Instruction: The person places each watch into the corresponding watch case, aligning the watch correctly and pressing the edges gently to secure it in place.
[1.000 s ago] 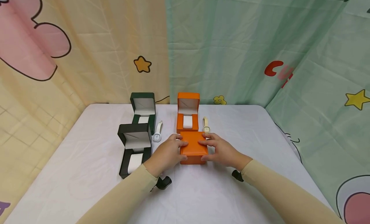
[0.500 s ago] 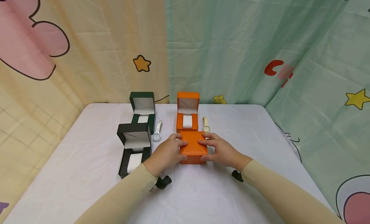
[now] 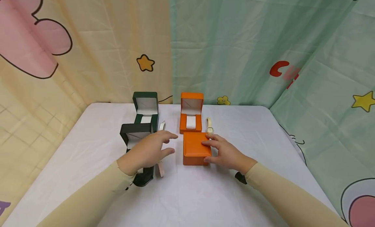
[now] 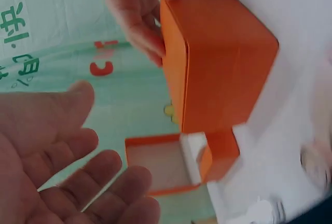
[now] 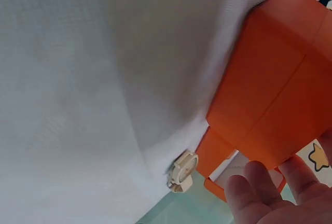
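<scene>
In the head view, a closed orange watch box (image 3: pixel 197 145) sits mid-table. My right hand (image 3: pixel 227 152) rests at its right side, fingertips on the lid's edge and thumb at the front corner. My left hand (image 3: pixel 149 152) hovers apart from it, above an open black watch box (image 3: pixel 135 136), fingers spread and holding nothing. Partly hidden by that hand are a white watch (image 3: pixel 162 125) and a pinkish strap (image 3: pixel 160 169). A cream-strapped watch (image 3: pixel 209 129) lies past the right fingertips. The left wrist view shows the closed box (image 4: pixel 223 68) beyond my left palm (image 4: pixel 62 156).
Behind the closed box stands an open orange watch box (image 3: pixel 191 118) with a white cushion. An open dark green watch box (image 3: pixel 146 106) stands at the back left. A white cloth (image 3: pixel 249 132) covers the table, with printed curtains (image 3: pixel 234 51) around it.
My left hand has let go of the closed orange box and moved left, over the black box. The pinkish strap now shows. My right hand has stayed on the box.
</scene>
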Action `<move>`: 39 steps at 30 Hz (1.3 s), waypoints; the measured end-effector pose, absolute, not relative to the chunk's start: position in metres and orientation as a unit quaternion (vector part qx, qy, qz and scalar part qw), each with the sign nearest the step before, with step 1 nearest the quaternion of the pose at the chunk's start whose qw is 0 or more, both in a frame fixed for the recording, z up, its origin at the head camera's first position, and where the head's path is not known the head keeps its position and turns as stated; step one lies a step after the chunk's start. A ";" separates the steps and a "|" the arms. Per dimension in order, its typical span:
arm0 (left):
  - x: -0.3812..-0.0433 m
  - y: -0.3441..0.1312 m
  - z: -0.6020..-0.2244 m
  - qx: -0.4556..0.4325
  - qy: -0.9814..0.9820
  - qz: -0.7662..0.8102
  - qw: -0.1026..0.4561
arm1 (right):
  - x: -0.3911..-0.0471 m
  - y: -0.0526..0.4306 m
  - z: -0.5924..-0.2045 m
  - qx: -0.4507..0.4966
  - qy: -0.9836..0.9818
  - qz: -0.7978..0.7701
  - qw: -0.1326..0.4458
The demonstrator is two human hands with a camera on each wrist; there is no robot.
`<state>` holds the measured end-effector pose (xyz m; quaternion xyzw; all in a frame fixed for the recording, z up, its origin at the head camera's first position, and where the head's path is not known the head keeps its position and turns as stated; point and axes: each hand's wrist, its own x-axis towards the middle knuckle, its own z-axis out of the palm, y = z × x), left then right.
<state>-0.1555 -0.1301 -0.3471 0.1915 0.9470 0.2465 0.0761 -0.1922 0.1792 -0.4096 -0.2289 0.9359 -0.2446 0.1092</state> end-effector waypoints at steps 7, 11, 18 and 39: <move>-0.141 -0.186 -0.339 0.200 0.956 0.215 0.027 | -0.184 0.170 -0.401 -0.253 0.938 -0.228 0.068; -0.134 -0.216 -0.348 0.181 0.961 0.206 0.033 | -0.168 0.152 -0.390 -0.302 0.921 -0.247 0.012; -0.129 -0.252 -0.371 0.168 0.965 0.191 0.055 | -0.139 0.104 -0.378 -0.345 0.893 -0.287 0.037; -0.135 -0.262 -0.408 0.163 0.964 0.192 0.091 | -0.148 0.001 -0.417 -0.175 0.930 -0.269 0.179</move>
